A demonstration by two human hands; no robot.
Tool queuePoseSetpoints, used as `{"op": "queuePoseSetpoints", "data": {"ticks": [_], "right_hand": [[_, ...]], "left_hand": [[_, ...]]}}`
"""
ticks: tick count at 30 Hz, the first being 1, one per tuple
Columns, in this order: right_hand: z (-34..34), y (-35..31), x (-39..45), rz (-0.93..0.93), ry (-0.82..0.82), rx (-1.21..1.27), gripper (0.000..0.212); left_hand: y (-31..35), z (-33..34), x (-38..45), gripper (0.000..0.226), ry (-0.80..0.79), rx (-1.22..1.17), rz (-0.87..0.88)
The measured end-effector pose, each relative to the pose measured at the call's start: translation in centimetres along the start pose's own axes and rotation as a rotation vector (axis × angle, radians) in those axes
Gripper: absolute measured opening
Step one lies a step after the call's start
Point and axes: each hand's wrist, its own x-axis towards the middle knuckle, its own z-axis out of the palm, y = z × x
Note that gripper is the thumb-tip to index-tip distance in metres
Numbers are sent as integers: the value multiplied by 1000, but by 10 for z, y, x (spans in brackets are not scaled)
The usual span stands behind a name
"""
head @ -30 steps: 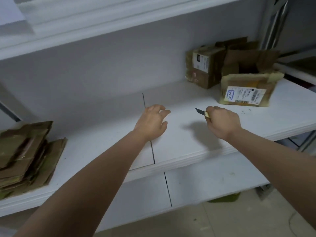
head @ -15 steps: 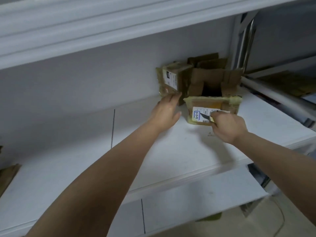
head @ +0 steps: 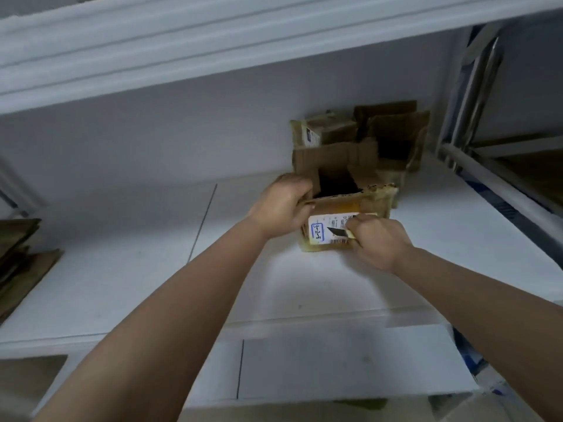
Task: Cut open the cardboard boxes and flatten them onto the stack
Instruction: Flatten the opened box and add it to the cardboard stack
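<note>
An open cardboard box [head: 341,208] stands on the white shelf [head: 304,284], its top flaps turned up and its inside dark; what it holds, if anything, cannot be told. A white shipping label [head: 323,228] with blue handwriting covers the front wall of this box. The left hand [head: 281,205] grips the box at its left top corner, fingers curled over the rim and into the opening. The right hand [head: 377,239] is in front of the box, over the right half of the label, fingers clamped round the handle of a small knife [head: 338,232]; the dark blade points left and lies across the label.

Just behind the box and touching or nearly touching it stand two more cardboard boxes. The sealed box [head: 320,132], behind and slightly left, is taped shut and carries its own small label. The second open box [head: 396,138], behind and to the right, has raised flaps and a shadowed interior with contents unseen.

Well to the left of the held box, at the shelf's far left end, lies the stack of flattened cardboard [head: 21,260]. To the right of the box stand metal rack posts [head: 481,80].
</note>
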Motion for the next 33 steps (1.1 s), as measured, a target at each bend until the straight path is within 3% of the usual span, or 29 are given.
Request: {"op": "queuePoseSetpoints", "data": {"ticks": [4,9,13,15,18,24,30,33], "right_hand": [[1,-40,21,-139,69,86,25],[2,-99,43,-287,91,179,22],[-4,-144,54,-361,96,224,23],[-7,-160,57,-381,109,249,24],[-10,-176,61,-369,125,271,25],[-1,-192,63,-311,90,271,22],[14,-196,65,-170,25,196,17],[21,-197,66,-107,-13,180,17]], "left_hand": [[-10,-46,-41,24,-63,-124,-79],[-22,-95,-96,29,-127,26,-232],[-40,-124,-137,18,-66,188,-266],[-51,-138,-156,27,32,233,-329],[-65,-152,-182,34,179,236,-520],[-92,-159,-219,45,261,308,-921],[-112,-153,-221,80,133,472,-1079],[-111,-142,-217,77,123,598,-971]]}}
